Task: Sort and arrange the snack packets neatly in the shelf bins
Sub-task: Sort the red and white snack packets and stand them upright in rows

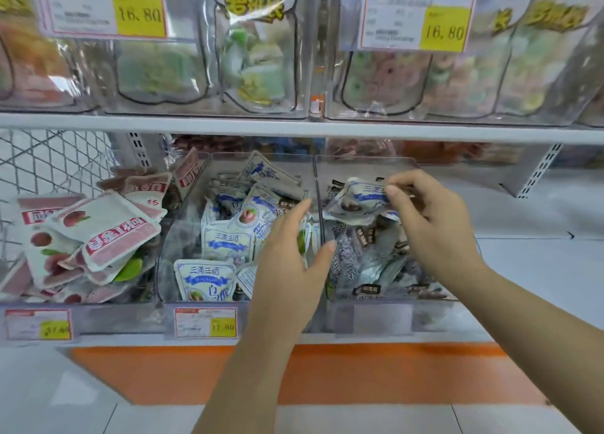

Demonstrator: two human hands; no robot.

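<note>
Three clear bins stand side by side on the lower shelf. The left bin (98, 316) holds pink-and-white packets (111, 234). The middle bin (160, 270) holds several blue-and-white packets (204, 278). The right bin (369, 163) holds dark grey packets (366, 263). My right hand (431, 224) pinches a blue-and-white packet (356, 199) above the right bin. My left hand (291, 260) hovers with spread fingers at the divider between the middle and right bins, holding nothing.
An upper shelf (294, 128) carries clear bins of bagged sweets with price tags (418, 16) reading 16.80. A wire mesh panel (49, 162) is at the far left. Price labels (206, 322) hang on the lower bin fronts. An orange strip (359, 371) runs below.
</note>
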